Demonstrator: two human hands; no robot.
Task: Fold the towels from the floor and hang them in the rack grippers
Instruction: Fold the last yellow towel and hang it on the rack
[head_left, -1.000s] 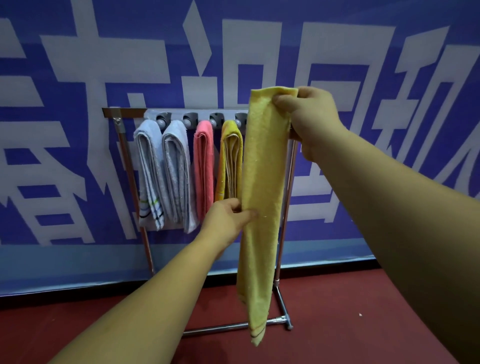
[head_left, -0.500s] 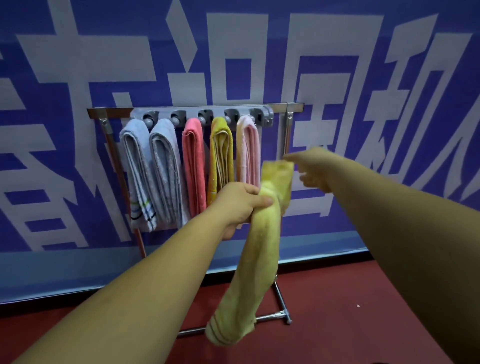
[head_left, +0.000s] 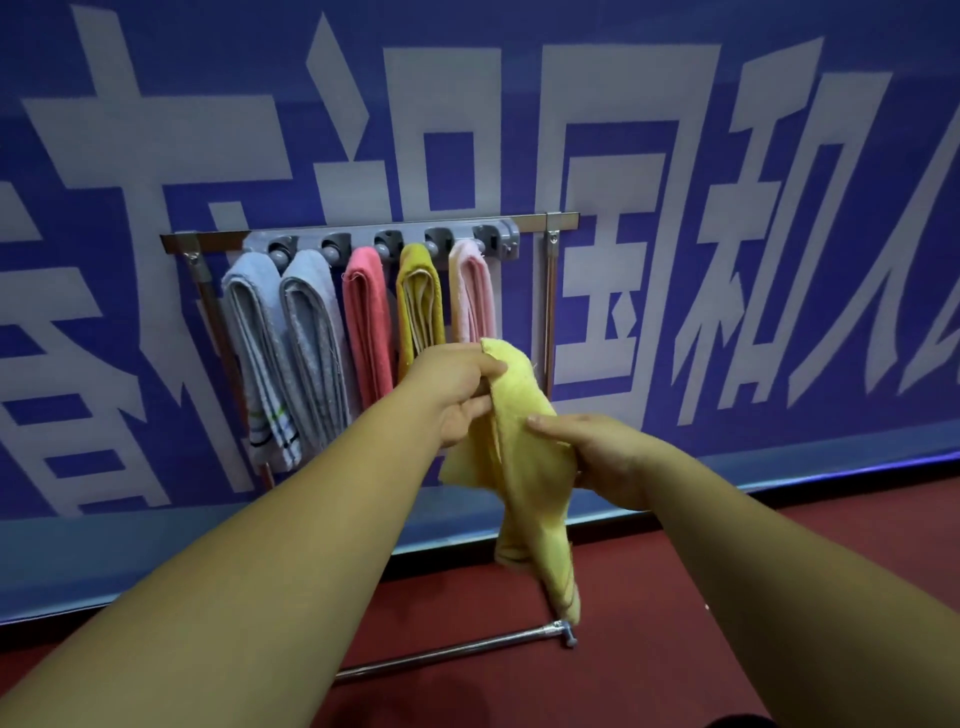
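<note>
Your L hand (head_left: 457, 387) grips the top of the yellow towel (head_left: 530, 483), fingers curled round the fold. Your R hand (head_left: 605, 457) pinches it lower down: thumb pressed on the front, other fingers hidden behind the cloth. The towel hangs in front of the rack (head_left: 549, 291), its loose end just above the foot bar (head_left: 452, 649). 5 hung towels (head_left: 366, 322) sit folded in the grippers (head_left: 506, 236), 1 each.

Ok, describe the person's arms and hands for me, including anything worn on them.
The left forearm and right forearm are bare right up to the frame's edge: no sleeves, watch or bracelet in view. The left hand and right hand are ungloved, with no rings on the fingers that show.
</note>
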